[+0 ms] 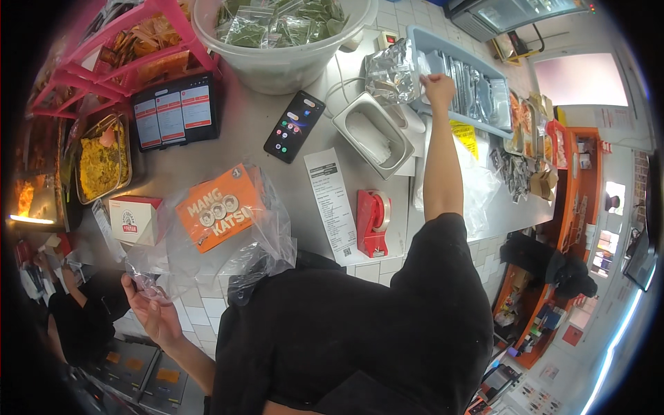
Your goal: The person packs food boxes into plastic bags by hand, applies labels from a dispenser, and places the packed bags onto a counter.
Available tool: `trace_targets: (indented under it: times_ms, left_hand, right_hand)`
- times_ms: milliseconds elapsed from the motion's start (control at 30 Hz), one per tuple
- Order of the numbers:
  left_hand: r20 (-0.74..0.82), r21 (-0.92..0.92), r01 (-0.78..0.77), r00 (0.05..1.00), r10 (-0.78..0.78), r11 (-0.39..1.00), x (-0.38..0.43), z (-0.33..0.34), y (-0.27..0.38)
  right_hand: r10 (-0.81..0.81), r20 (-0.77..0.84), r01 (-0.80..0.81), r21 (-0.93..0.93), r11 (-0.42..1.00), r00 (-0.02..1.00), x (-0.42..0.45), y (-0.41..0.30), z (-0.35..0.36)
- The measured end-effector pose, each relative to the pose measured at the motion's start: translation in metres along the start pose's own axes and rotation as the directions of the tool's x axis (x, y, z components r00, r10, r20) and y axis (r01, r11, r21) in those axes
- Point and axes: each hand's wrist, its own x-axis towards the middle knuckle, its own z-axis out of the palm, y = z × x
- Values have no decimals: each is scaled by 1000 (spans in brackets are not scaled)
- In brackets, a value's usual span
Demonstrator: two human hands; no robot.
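My left hand (158, 316) is at the lower left, thumb and fingers around the loose edge of a clear plastic bag (264, 233). Inside that bag lies an orange printed food box (220, 207), on the steel counter's front part. Far forward on the right, my right hand (440, 92) reaches over the near rim of a light blue plastic bin (459, 122). Its fingers are bent together beside a silver foil pouch (391, 72); whether they pinch anything is hidden. Silvery packets (464, 78) stand in rows inside the bin.
On the steel counter (244, 129) are a white carton (134, 220), a tablet (174, 111), a phone (294, 127), a printed receipt (332, 207), a red tape dispenser (371, 223) and a steel pan (373, 135). A large tub (282, 62) stands behind. Another person's arm (75, 285) is at left.
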Motion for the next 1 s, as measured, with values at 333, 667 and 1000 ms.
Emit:
trace_targets:
  times_ms: [333,667,1000]
  left_hand:
    - [56,72,-15,998,12,997,-5,19,1]
    - [310,57,-69,950,48,996,7,0,-4]
    - [186,406,-441,897,400,800,22,91,5]
  right_hand:
    - [-19,-360,141,314,939,933,11,10,-80]
    - [-42,-321,207,498,842,946,0,-26,-183]
    - [-823,566,394,747,535,45,-436,-387,-50]
